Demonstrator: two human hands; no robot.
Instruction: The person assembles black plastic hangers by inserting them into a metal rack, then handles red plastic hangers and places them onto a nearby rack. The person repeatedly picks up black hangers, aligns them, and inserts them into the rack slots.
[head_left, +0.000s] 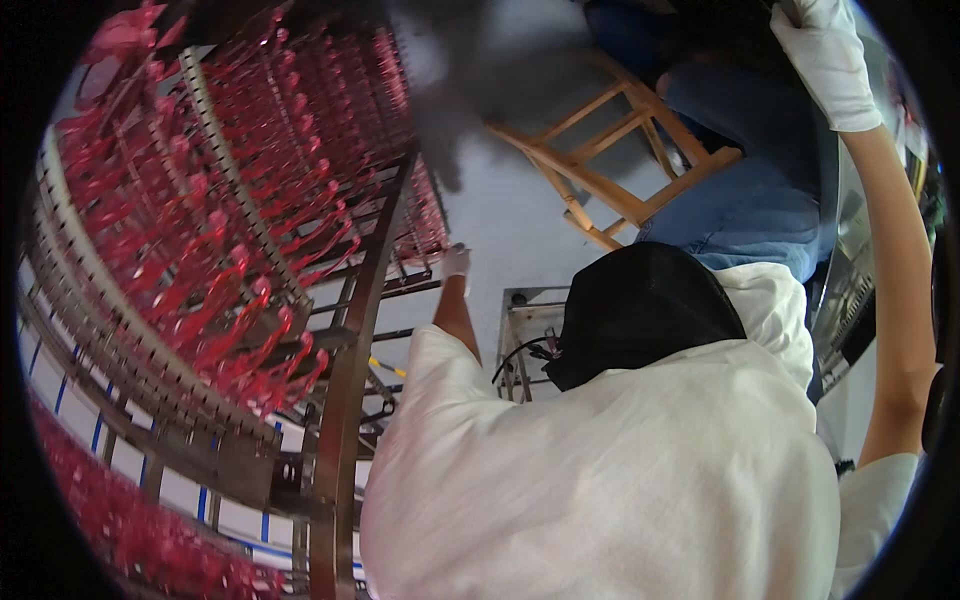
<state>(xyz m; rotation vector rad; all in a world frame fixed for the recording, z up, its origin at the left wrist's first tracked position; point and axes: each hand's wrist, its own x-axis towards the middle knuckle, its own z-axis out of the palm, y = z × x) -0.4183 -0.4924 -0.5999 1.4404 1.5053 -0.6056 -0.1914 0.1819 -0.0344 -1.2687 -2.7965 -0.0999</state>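
My right arm stretches up along the right side, and my white-gloved right hand [825, 62] is closed around a dark grey piece [796, 10] cut off by the top edge. Much lower, my white-gloved left hand [455, 262] looks curled in beside the metal rack [352, 395]; what it holds is too small to make out. Rows of glossy pink-red pieces [235, 260], see-through in places, hang on the rack's slotted metal strips [215, 140]. My white shirt [610, 480] fills the lower middle, with black cloth [650, 310] just beyond it.
A wooden stool frame [590, 180] stands on the grey floor [500, 215]. Blue denim-covered legs [735, 215] are beside it. A small metal frame [525, 310] with a black cable is between the rack and the black cloth. Metal equipment [850, 290] lines the right.
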